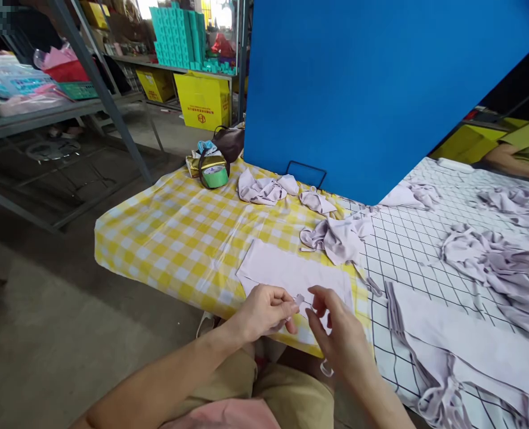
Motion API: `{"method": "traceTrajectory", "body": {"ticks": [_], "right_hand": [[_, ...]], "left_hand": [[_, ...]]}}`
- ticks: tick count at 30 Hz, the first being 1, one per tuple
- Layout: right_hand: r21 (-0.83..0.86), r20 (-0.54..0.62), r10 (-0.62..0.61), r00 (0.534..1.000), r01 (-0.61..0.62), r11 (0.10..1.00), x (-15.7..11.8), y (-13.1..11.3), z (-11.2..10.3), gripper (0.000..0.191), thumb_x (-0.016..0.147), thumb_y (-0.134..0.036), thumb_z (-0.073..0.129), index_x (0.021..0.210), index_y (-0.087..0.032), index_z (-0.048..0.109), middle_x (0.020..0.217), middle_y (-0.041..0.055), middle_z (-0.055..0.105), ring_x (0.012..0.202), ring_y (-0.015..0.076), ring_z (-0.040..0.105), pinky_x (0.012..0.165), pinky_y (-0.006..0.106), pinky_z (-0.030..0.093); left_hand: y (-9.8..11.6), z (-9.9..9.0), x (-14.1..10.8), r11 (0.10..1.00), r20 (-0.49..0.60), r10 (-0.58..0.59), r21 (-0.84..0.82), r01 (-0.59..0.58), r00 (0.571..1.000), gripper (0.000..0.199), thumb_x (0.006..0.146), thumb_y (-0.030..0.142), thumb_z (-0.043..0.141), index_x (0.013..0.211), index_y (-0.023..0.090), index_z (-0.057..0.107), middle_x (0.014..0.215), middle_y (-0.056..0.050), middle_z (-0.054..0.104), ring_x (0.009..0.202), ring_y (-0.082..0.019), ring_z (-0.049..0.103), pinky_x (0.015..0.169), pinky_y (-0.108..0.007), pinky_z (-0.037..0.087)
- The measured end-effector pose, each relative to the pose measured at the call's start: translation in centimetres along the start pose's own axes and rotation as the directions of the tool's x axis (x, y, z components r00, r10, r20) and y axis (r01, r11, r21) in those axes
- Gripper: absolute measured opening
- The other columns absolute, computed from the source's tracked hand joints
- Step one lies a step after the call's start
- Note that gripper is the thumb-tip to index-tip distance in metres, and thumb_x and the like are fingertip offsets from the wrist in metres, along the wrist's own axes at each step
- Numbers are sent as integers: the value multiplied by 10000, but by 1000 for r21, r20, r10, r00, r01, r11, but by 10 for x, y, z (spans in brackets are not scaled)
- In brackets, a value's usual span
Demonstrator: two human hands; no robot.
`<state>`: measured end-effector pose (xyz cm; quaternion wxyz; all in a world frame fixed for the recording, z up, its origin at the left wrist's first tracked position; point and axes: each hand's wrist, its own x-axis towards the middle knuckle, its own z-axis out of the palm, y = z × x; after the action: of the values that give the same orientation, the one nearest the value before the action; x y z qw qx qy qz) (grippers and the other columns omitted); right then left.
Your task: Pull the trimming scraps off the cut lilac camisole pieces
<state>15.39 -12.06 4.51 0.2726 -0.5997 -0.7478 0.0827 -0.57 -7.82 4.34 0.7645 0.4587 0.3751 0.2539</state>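
Note:
Over the near edge of the table my left hand [268, 310] is closed, thumb against forefinger, on a narrow pale lilac strap. A small pale tab [300, 300] sticks up from that pinch. Just right of it my right hand [342, 330] is held with thumb and forefinger apart, the other fingers curled; I see nothing gripped there. Below my right hand hangs a small pale loop [327, 368], its upper end hidden. Behind both hands a flat lilac fabric piece [286, 265] lies on the yellow checked cloth [170, 232].
Crumpled lilac garments [338, 238] lie beyond the flat piece. Stacked lilac panels [461, 339] rest on the white grid cloth [393, 250] at right. A large blue board [358, 89] stands across the table. Green tape [214, 176] sits at the far edge. Another person's arm [514, 161] shows at right.

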Motion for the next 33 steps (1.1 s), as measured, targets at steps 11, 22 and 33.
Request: {"method": "traceTrajectory", "body": {"ticks": [11, 22, 33], "right_hand": [[-267, -34, -233, 972, 216, 939, -6, -2, 32, 202, 901, -127, 337, 856, -177, 527, 660, 18, 517, 588, 155, 491, 558, 260, 365], [311, 125, 363, 923, -384, 869, 4, 8, 50, 234, 797, -261, 386, 785, -172, 601, 550, -6, 589, 452, 126, 501, 457, 218, 373], [390, 145, 456, 878, -474, 789, 33, 20, 61, 256, 687, -312, 453, 731, -165, 658, 668, 50, 670, 579, 171, 570, 568, 258, 430]], "left_hand": [[-14, -5, 0, 992, -21, -60, 110, 62, 998, 510, 672, 639, 556, 646, 130, 536, 481, -3, 552, 407, -79, 430, 438, -203, 309], [-32, -72, 45, -165, 387, 453, 922, -351, 803, 156, 810, 221, 588, 952, 161, 566, 962, -53, 592, 932, -194, 527, 823, -329, 385], [-36, -75, 68, -43, 317, 463, 941, -336, 828, 96, 816, 150, 530, 811, 164, 624, 837, -25, 598, 857, -167, 519, 734, -284, 399]]}}
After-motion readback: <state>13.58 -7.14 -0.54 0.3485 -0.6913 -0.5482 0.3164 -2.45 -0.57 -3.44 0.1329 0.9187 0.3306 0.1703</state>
